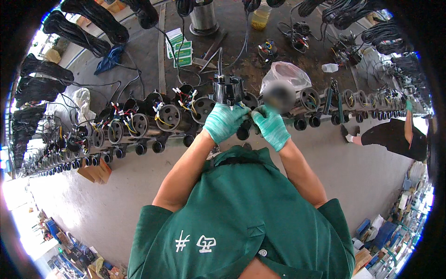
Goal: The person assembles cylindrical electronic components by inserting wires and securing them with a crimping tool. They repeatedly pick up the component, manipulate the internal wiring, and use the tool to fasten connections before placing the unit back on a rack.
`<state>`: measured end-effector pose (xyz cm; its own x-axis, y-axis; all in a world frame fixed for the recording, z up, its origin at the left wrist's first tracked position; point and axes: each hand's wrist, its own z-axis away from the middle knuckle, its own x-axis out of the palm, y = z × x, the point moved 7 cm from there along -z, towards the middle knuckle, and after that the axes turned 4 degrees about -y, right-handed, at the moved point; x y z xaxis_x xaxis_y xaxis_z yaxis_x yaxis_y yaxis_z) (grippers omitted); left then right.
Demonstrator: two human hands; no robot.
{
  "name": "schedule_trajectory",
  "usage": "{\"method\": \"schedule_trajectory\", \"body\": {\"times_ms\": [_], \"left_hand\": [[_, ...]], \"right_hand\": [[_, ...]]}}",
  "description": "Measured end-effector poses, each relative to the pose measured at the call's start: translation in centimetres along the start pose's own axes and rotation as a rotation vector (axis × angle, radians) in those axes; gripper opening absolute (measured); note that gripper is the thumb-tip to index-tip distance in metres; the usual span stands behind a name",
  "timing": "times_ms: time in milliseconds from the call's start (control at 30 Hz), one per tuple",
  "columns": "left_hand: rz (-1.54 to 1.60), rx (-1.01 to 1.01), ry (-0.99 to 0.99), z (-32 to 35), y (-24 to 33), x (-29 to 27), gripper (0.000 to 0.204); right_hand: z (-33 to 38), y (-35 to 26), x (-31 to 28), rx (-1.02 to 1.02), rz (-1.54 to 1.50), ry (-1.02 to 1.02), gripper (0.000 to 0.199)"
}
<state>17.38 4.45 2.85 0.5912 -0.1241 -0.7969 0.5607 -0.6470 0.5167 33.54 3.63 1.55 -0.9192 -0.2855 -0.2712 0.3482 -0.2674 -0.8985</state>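
Observation:
Both my hands wear pale green gloves and meet at the bench's near edge. My left hand [224, 122] is closed at the lower end of a black cylindrical housing [228, 90], fingertips pinched on thin coloured wires [241, 105]. A black cable [220, 60] rises from the housing's top. My right hand [271, 126] is closed too, thumb and fingers pressed together close to the left fingertips; what it pinches is too small to make out. Left of the housing stands a round black pump-like body [203, 109], with white-tipped wires [186, 100] beside it.
Similar round bodies [167, 117] line the edge both ways. Behind lie a hammer [204, 62], green-and-white sheets [181, 49], a metal cylinder [203, 18], a jar of yellow liquid [261, 16] and a clear plastic bag [288, 74]. Coiled black cables [95, 21] hang around. Another person [388, 138] works at right.

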Motion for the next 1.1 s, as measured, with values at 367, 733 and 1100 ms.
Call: {"method": "schedule_trajectory", "body": {"times_ms": [367,733,1100], "left_hand": [[0.003,0.013,0.018,0.3,-0.1,-0.3,0.026],[0.053,-0.043,0.035,0.1,0.0,-1.0,0.026],[0.085,0.008,0.045,0.0,-0.2,-0.8,0.023]], "right_hand": [[0.4,0.2,-0.4,-0.118,-0.181,-0.030,0.021],[2.7,-4.6,0.1,-0.768,0.832,0.181,0.026],[0.9,-0.2,-0.5,-0.044,-0.202,-0.029,0.022]]}}
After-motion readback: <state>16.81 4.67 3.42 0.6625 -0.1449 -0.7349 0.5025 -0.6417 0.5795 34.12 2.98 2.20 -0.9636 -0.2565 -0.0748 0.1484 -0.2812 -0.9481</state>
